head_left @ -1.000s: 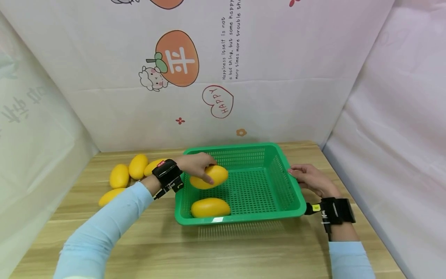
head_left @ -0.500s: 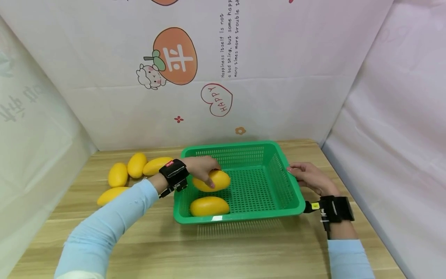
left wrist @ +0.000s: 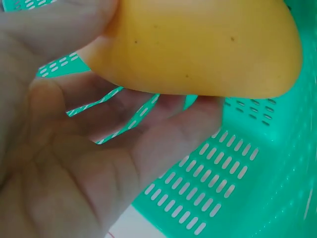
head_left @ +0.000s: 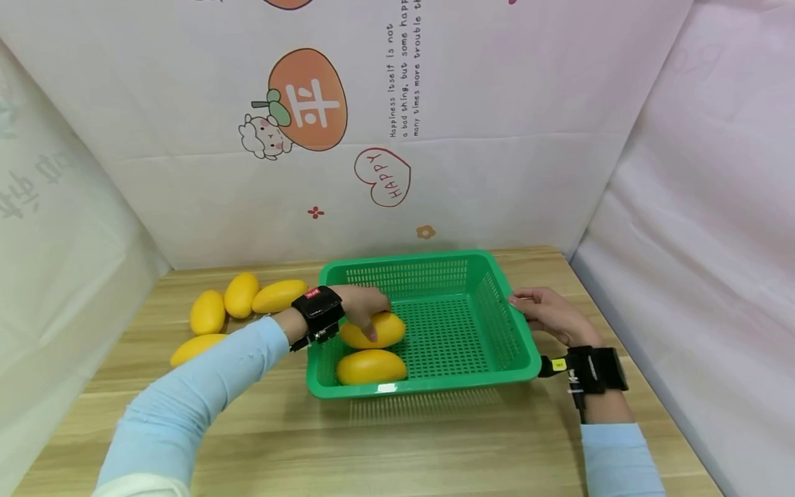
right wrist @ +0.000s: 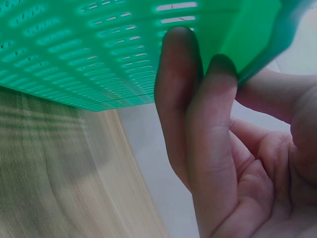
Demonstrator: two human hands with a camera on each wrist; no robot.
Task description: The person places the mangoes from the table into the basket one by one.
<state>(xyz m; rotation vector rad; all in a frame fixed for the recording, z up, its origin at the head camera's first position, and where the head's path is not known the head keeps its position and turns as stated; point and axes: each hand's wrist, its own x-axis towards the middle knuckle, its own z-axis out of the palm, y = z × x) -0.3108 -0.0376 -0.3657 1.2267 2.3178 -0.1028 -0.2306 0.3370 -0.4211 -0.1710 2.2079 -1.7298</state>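
Observation:
My left hand (head_left: 363, 305) reaches over the left rim of a green plastic basket (head_left: 428, 386) and grips a yellow mango (head_left: 386, 331). The left wrist view shows thumb and fingers around this mango (left wrist: 208, 49), close over the slotted basket. A second mango (head_left: 371, 367) lies beside it, along the basket's near wall. At the right side, my right hand (head_left: 553, 314) pinches the basket's rim. Fingers press the slotted outer wall in the right wrist view, with the thumb (right wrist: 272, 94) on the other side of the rim (right wrist: 262, 54).
Several more mangoes lie on the wooden table (head_left: 310, 449) left of the basket, among them one mango (head_left: 208, 313) near the back and another mango (head_left: 195, 347) partly behind the left sleeve. A printed white cloth (head_left: 497, 172) stands behind the table, with white sheets at both sides.
My left hand has lowered the mango into the basket and brought it toward the near side, next to the other mango. The right hand has stayed at the rim.

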